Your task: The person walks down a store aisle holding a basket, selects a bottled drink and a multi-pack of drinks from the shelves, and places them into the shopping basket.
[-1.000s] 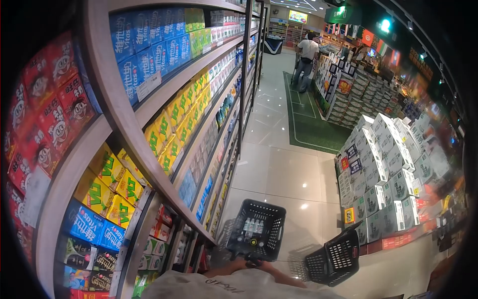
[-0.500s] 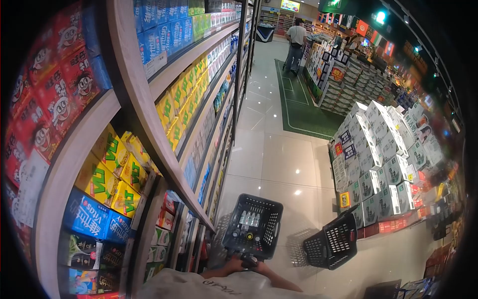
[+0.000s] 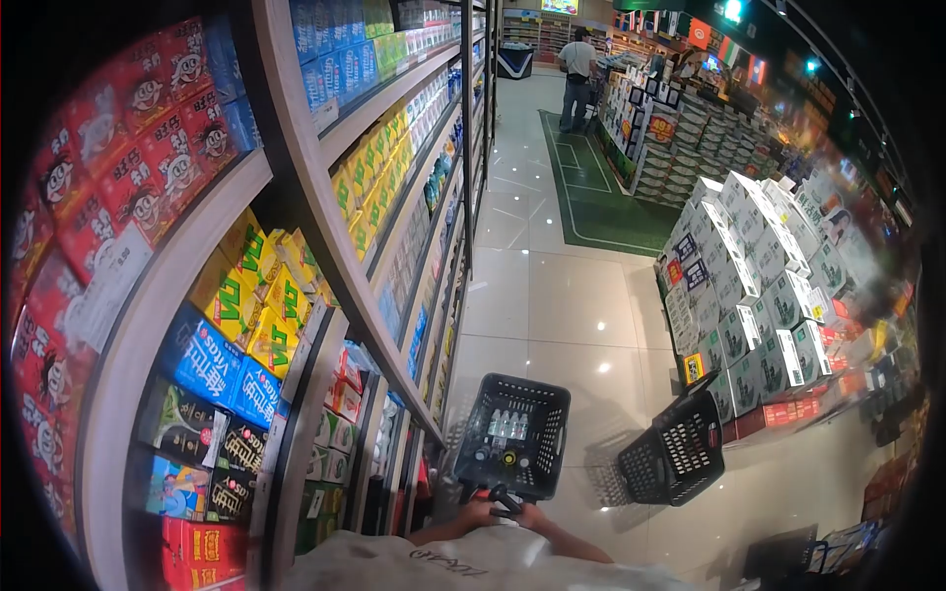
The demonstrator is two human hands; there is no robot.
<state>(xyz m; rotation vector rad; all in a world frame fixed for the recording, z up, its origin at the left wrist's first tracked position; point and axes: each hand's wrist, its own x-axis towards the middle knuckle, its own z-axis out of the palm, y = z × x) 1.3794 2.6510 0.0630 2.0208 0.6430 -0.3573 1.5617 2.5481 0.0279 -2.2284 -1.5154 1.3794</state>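
A black shopping basket (image 3: 562, 443) with perforated sides stands on the floor just ahead of my body. Several clear bottles (image 3: 507, 425) lie inside it, along with a few small items, one with a yellow top (image 3: 508, 458). Its black handle (image 3: 506, 500) reaches back toward my waist. My left hand (image 3: 479, 513) is closed around the handle from the left. From the other side, my right hand (image 3: 530, 516) is closed on it too, close beside the left. The fingers are small in view and partly hidden by the handle.
Shelves (image 3: 197, 222) of boxed drinks line my left. A second black basket (image 3: 675, 458) stands on the tiled floor (image 3: 552, 295) to the right. Behind it rise stacked white boxes (image 3: 744, 325). A person (image 3: 576, 79) stands farther up the aisle near a green mat (image 3: 601, 192).
The view has shifted slightly, so the shelves and both baskets appear a little farther right. More of the lower left shelf shows. Both hands stay on the basket handle.
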